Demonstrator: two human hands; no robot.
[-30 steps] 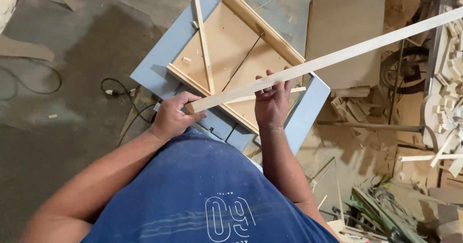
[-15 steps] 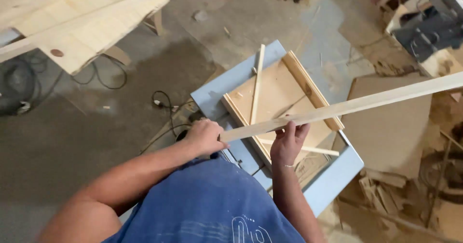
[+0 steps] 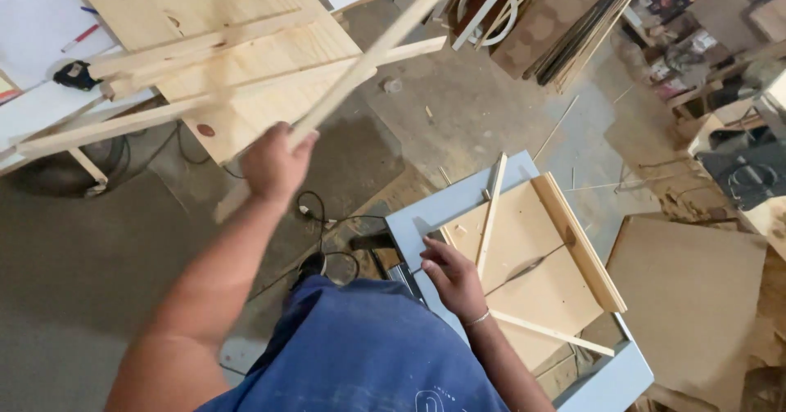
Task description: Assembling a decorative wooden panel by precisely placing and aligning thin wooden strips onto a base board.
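We look down from the head camera onto a workshop floor. The left hand [image 3: 274, 165] is raised to the far left, its grip closed around a long wooden strip [image 3: 372, 52], which runs blurred from the hand up toward the far right and passes over a pine board [image 3: 246, 68]. That board lies on a white counter [image 3: 41, 105] at the far left, with several loose battens [image 3: 147, 56] lying across it. The right hand [image 3: 453, 277] sits lower and to the right, well apart from the strip; its fingers are loosely curled and rest on the near left corner of a plywood sled [image 3: 532, 273], with nothing held in them. The sled lies on a light blue saw counter [image 3: 446, 211]. A thin stick [image 3: 491, 216] stands across the sled just beside the right hand, and a thicker fence rail [image 3: 577, 240] borders the sled's right edge. A second thin stick [image 3: 553, 333] lies along the sled's near edge. Black cables [image 3: 323, 216] trail over the floor between the two counters. A sheet of brown board [image 3: 696, 297] lies to the right.
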